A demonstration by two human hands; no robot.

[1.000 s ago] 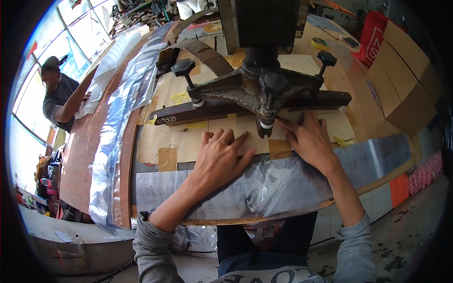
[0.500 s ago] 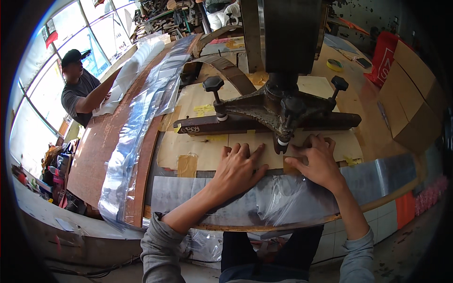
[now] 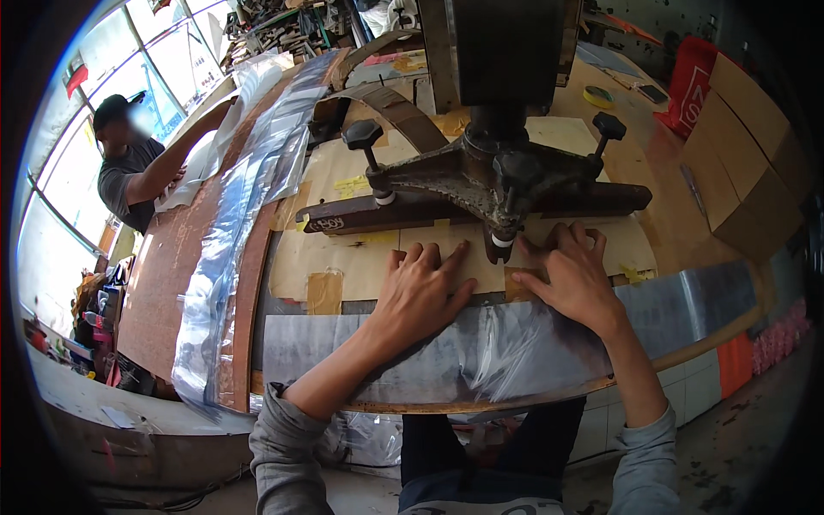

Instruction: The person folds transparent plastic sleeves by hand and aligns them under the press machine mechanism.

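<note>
My left hand (image 3: 421, 287) lies with fingers spread on a pale flat board (image 3: 292, 257), its fingertips close to a dark metal bar (image 3: 343, 219). On the same board, to the right, my right hand (image 3: 571, 279) rests with fingers apart and thumb out. Neither hand grips anything. Between them the front leg of a black cast machine head (image 3: 463, 163) with knobs comes down near the board. Brown tape (image 3: 324, 293) sticks to the board's front edge. Under my wrists runs a grey, film-covered strip (image 3: 318, 343) along the table's front.
A person (image 3: 133, 163) at the left handles a white translucent sheet (image 3: 215, 137). Long clear plastic film (image 3: 219, 275) lies over a brown board (image 3: 159, 309). At the right are a cardboard box (image 3: 738, 154), a red bag (image 3: 689, 81), a yellow tape roll (image 3: 598, 96) and a phone (image 3: 651, 93).
My view has shifted slightly, so the machine and board appear further left and higher. Both my hands keep nearly the same place on the board. The other person's arm has moved up a little.
</note>
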